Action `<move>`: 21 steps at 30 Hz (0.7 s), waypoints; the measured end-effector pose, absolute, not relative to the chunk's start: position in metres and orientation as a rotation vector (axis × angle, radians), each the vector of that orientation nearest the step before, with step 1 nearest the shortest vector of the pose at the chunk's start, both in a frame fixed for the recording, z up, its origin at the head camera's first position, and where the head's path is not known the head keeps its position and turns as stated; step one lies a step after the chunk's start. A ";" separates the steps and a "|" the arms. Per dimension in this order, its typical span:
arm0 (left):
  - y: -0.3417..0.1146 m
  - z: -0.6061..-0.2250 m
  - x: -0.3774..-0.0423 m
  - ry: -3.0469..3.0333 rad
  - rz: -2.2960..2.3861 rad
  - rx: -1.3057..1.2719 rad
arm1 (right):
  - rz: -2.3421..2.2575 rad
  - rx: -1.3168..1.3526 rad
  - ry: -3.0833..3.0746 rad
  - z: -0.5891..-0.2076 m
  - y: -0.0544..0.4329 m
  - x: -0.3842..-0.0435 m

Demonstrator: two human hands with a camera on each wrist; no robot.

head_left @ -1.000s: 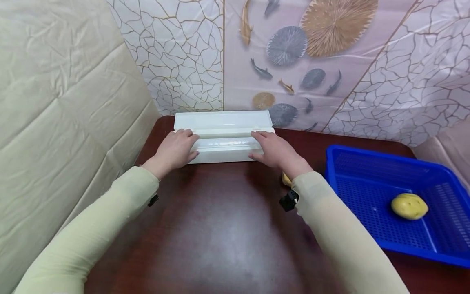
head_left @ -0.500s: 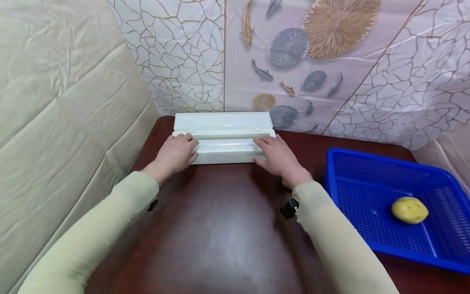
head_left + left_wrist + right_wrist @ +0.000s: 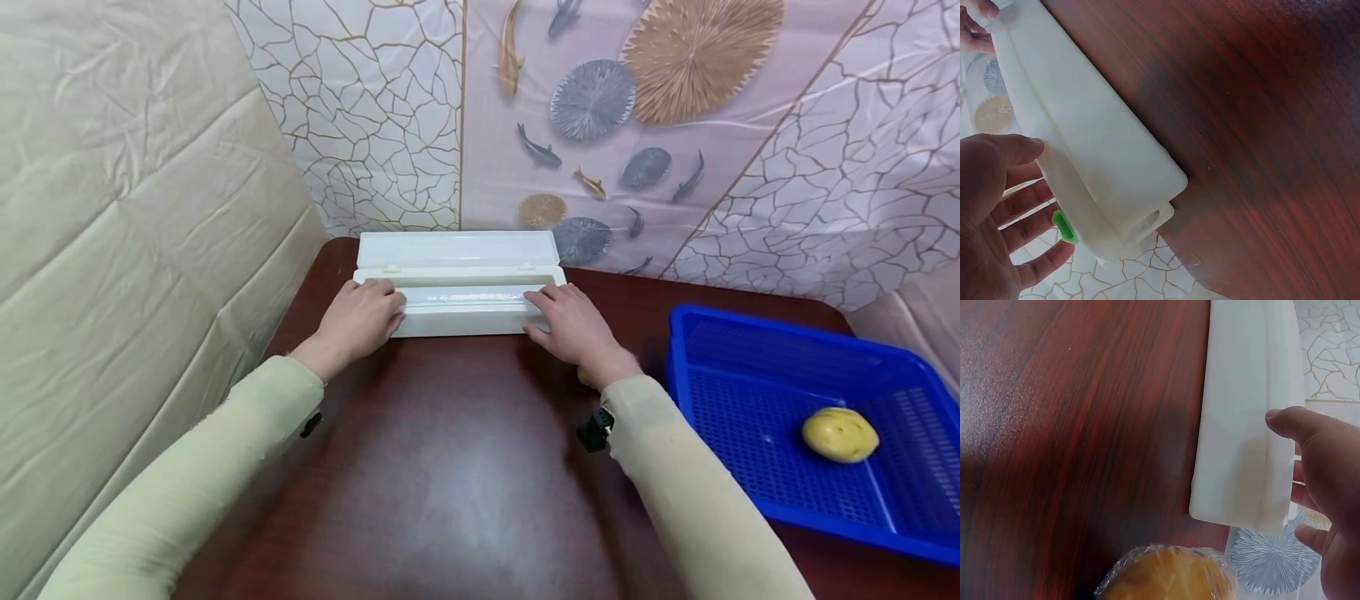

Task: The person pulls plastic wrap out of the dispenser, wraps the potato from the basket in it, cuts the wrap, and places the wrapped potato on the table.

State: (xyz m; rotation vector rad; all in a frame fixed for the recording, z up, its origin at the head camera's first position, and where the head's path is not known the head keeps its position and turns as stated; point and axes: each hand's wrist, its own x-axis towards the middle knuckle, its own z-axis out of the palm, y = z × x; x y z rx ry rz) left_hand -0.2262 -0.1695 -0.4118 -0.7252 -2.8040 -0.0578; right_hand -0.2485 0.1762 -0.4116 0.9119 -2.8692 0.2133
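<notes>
A long white cling film dispenser [image 3: 461,321] lies at the back of the table, its lid [image 3: 459,249] tipped back against the wall. A shiny film roll [image 3: 468,296] shows inside. My left hand [image 3: 362,315] holds the left end, thumb on the front edge and fingers over the top. A small green piece [image 3: 1065,226] sits by its fingers in the left wrist view. At the right end, my right hand [image 3: 572,325] holds the dispenser likewise, its thumb on the front face in the right wrist view. The fingertips beyond the edge are hidden.
To the right stands a blue basket [image 3: 780,321] with a yellow potato [image 3: 840,434] in it. A yellow-brown lump wrapped in clear film [image 3: 1169,575] lies close to the right wrist. Wall cloths border the dark red table [image 3: 450,467] at the back and left.
Both hands have drawn slightly back towards me along the dispenser, uncovering more of its inside. The right hand has also shifted a little to the right.
</notes>
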 end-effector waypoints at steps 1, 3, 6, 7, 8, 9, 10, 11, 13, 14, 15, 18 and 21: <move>-0.170 -0.412 -0.226 -2.801 -0.056 -0.725 | 0.213 0.920 -2.853 -0.412 0.177 -0.249; -0.171 -0.411 -0.226 -2.798 -0.055 -0.723 | 0.212 0.933 -2.829 -0.413 0.177 -0.251; -0.171 -0.410 -0.227 -2.806 -0.056 -0.721 | 0.203 0.940 -2.812 -0.413 0.176 -0.254; -0.172 -0.409 -0.227 -2.810 -0.059 -0.720 | 0.204 0.937 -2.818 -0.413 0.176 -0.255; -0.172 -0.409 -0.227 -2.814 -0.062 -0.720 | 0.207 0.935 -2.824 -0.412 0.176 -0.256; -0.172 -0.408 -0.227 -2.819 -0.065 -0.719 | 0.211 0.935 -2.826 -0.412 0.175 -0.257; -0.172 -0.408 -0.228 -2.823 -0.068 -0.717 | 0.215 0.938 -2.826 -0.411 0.175 -0.258; -0.172 -0.407 -0.228 -2.828 -0.072 -0.716 | 0.221 0.940 -2.825 -0.411 0.175 -0.259; -0.172 -0.407 -0.230 -2.839 -0.084 -0.715 | 0.239 0.942 -2.830 -0.411 0.175 -0.261; -0.173 -0.406 -0.230 -2.844 -0.092 -0.716 | 0.246 0.945 -2.829 -0.410 0.175 -0.262; -0.173 -0.406 -0.231 -2.851 -0.101 -0.716 | 0.253 0.945 -2.833 -0.410 0.175 -0.263; -0.174 -0.404 -0.233 -2.872 -0.126 -0.724 | 0.270 0.937 -2.862 -0.409 0.175 -0.266; -0.176 -0.402 -0.236 -2.888 -0.149 -0.748 | 0.277 0.935 -2.878 -0.407 0.175 -0.268</move>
